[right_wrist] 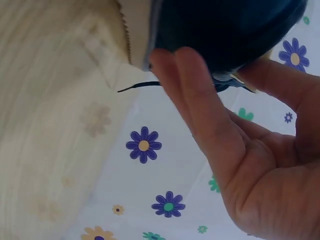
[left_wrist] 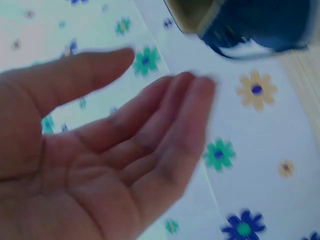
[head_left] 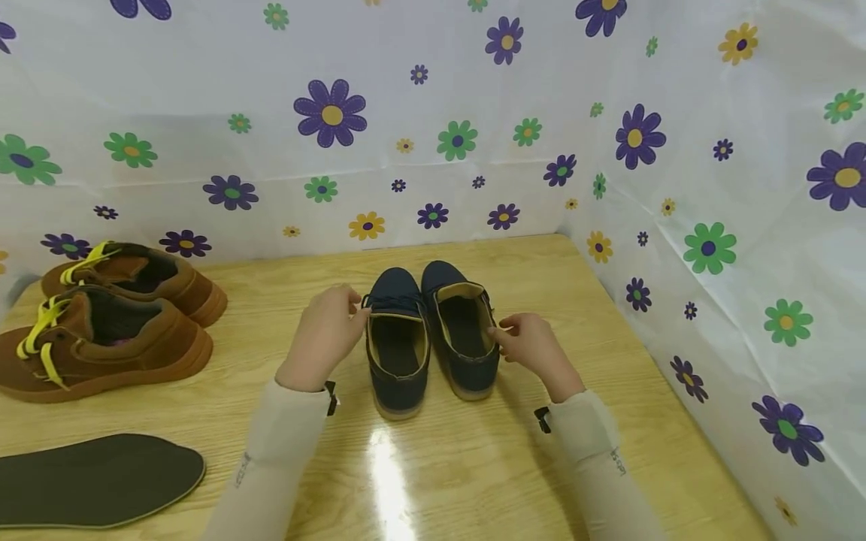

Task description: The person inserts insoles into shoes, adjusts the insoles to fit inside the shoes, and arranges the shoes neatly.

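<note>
Two navy slip-on-like shoes with laces stand side by side on the wooden table, toes pointing away. Beside the left navy shoe is my left hand, its fingers loosely bent. The left wrist view shows a gap between that hand and the blurred shoe. My right hand holds the outer side of the right navy shoe. In the right wrist view, its fingers lie against the shoe's side near the pale sole, with the thumb at the opening's edge.
At the left stand two brown shoes with yellow laces. A dark insole lies in front of them on the wooden table. A white flower-print sheet hangs behind and along the right side.
</note>
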Demonstrator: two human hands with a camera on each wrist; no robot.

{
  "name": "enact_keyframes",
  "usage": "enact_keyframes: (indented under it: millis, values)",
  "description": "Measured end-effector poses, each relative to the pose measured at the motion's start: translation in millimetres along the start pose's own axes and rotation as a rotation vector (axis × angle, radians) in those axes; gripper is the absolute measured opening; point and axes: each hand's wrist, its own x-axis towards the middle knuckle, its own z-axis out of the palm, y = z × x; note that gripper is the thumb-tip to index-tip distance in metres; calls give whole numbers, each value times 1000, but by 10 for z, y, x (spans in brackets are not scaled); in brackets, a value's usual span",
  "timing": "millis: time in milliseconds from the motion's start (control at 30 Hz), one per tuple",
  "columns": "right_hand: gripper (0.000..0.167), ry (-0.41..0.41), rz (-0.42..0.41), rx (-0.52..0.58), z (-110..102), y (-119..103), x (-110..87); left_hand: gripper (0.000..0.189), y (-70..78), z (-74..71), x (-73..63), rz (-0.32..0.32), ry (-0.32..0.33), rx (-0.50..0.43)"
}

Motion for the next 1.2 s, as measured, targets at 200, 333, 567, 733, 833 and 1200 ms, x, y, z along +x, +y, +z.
enact_keyframes:
  millis: [200, 333, 567, 733, 833, 1200]
  values:
    - [38, -27, 29, -64, 16, -182, 110, 36, -188, 40, -68, -50, -127, 30]
    - [35, -55, 64, -74, 21, -225, 152, 27, -221, 162, -30, -51, -169, 11]
    - [33, -66, 62, -59, 5, -160, 146, 19, -233, 313, 27, -70, -210, -32]
    - [28, -48, 29, -80, -26, -167, 189, 18, -254, 303, 51, -86, -201, -53]
    - [26, -37, 23, -66, -49, -172, 198, 19, -257, 294, 59, -81, -193, -50]
    - [30, 16, 74, -63, -209, -54, 209, 20, -224, 309, 66, -64, -184, -44]
